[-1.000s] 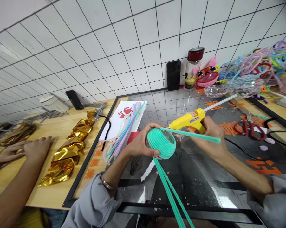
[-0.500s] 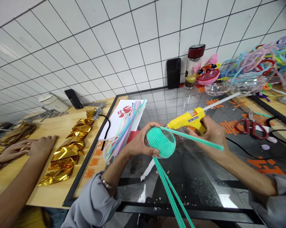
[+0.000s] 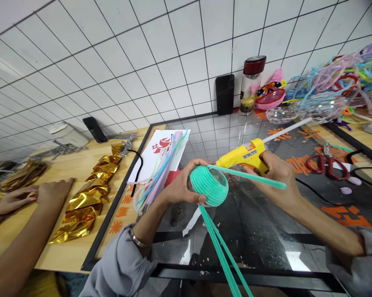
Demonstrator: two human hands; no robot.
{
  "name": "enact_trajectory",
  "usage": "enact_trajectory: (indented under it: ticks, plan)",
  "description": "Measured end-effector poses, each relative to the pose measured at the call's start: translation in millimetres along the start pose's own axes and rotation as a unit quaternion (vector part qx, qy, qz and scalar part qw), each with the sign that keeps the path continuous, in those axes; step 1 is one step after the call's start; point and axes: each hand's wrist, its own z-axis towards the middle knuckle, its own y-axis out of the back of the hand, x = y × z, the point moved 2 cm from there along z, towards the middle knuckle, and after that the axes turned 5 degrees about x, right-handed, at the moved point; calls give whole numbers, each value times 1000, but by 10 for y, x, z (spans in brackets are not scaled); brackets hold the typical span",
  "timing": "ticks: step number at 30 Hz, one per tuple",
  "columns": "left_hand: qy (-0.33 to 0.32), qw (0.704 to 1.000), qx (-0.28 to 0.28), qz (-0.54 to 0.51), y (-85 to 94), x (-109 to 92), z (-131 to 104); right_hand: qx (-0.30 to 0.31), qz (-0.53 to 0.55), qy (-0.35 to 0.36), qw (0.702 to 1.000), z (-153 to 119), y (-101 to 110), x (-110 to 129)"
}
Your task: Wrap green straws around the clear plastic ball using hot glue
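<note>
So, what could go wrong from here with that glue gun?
The yellow glue gun points close to the left hand gripping the green container; if it's hot, a burn is possible. The green strip's free end crosses before the right hand and might snag.

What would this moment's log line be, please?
left hand: green-wrapped round piece | right hand: yellow glue gun | gun tip: near green strip

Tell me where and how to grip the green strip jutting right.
Pinch the green strip near its free end, probably from the right: that end juts clear of the green-wrapped vessel, while the other sits near the tip of the glue gun.
</note>
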Motion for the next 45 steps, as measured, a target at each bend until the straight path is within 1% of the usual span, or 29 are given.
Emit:
enact_trajectory:
  ticks: [3,7,10,13,17,22,30,37,45]
  plan:
    - [-10,1000,9,3,11,30,1,6,-2,6,1000,-8,-9,-1]
    - [-21,1000,22,5,16,45,12,-13,-11,5,1000,-15,-24,-11]
    - [-30,999,30,0,14,43,17,-11,-13,7,1000,-14,-25,-11]
    - [-36,999,29,-4,17,53,15,-12,-15,10,1000,-9,-6,-7]
    - [-28,999,28,-8,20,71,8,4,-15,4,1000,-5,4,-4]
    - [-30,999,24,-6,12,56,11,-14,-30,0,999,-14,-12,-13]
    - [-28,999,27,-16,9,55,8,-10,-27,12,1000,-8,-6,-16]
    - [-31,999,30,-27,8,58,8,4,-27,17,999,26,32,-11]
    - [-42,998,34,-18,9,53,18,11,-21,23,999,26,35,-29]
